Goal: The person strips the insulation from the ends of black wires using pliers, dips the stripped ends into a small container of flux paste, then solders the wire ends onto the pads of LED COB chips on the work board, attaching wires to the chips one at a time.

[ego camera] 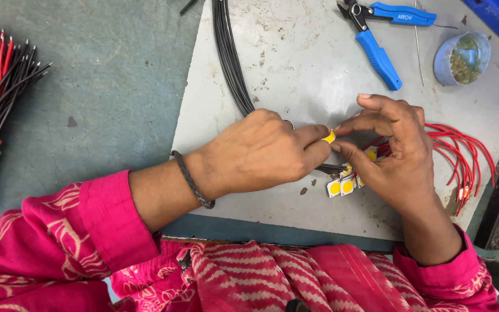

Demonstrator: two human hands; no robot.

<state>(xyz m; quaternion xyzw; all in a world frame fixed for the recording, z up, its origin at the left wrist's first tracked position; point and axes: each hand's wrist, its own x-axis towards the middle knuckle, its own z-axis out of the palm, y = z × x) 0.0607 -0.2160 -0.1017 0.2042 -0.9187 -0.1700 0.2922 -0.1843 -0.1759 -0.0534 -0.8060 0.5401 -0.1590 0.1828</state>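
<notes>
One small yellow-faced chip (330, 137) is pinched between left hand (261, 151) and right hand (394, 153); several wired chips (342, 185) lie finished, black wires (229, 58) unused.

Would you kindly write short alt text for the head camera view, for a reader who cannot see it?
Two bare hands meet over a grey work board, the left hand and right hand pinching a small yellow-disc LED chip between fingertips. More such chips lie beneath, with black wires, red wires, blue-handled cutters and a small cup around.
</notes>
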